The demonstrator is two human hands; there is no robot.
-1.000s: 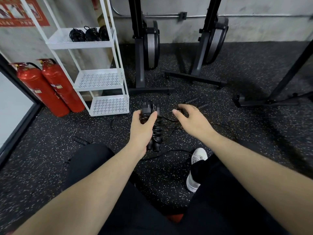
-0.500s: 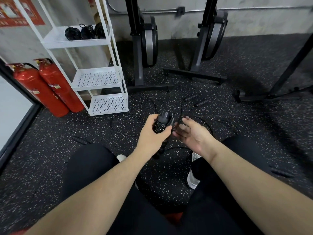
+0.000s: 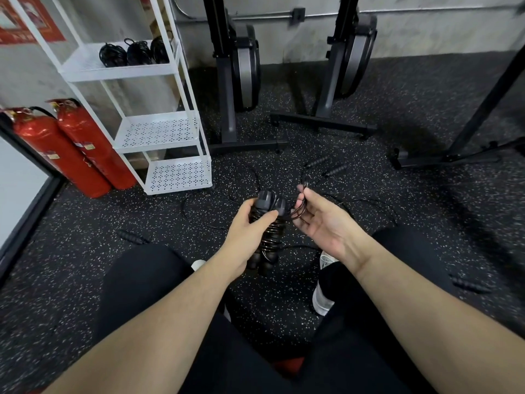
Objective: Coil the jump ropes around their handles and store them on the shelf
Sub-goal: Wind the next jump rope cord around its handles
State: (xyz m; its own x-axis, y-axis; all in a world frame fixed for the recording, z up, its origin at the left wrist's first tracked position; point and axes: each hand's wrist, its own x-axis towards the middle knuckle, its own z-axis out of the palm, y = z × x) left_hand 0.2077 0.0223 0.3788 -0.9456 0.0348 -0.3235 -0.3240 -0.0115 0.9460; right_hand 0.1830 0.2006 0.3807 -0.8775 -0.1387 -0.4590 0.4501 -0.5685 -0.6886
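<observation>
1. Two red extinguishers [image 3: 71, 149] at far L, by wall.
2. White shelf [image 3: 159, 135] next; three coiled ropes [image 3: 133, 52] on top tier.
3. L hand [image 3: 250, 223] grips paired handles [image 3: 270, 220], cord wound round them, held above floor at centre.
4. R hand [image 3: 321, 220] palm up, fingers curled on loose cord loop [image 3: 299, 206] just R of handles.
5. Loose rope handles [image 3: 326, 167] on floor [image 3: 426, 109] beyond hands; rowers [image 3: 241, 66] behind.

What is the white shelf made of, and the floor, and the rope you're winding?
The white shelf looks like painted metal: thin trays punched with holes. The floor seems rubber, matte black with pale flecks. The jump rope looks like a thin, glossy, plastic-coated cord, though that's uncertain.
</observation>
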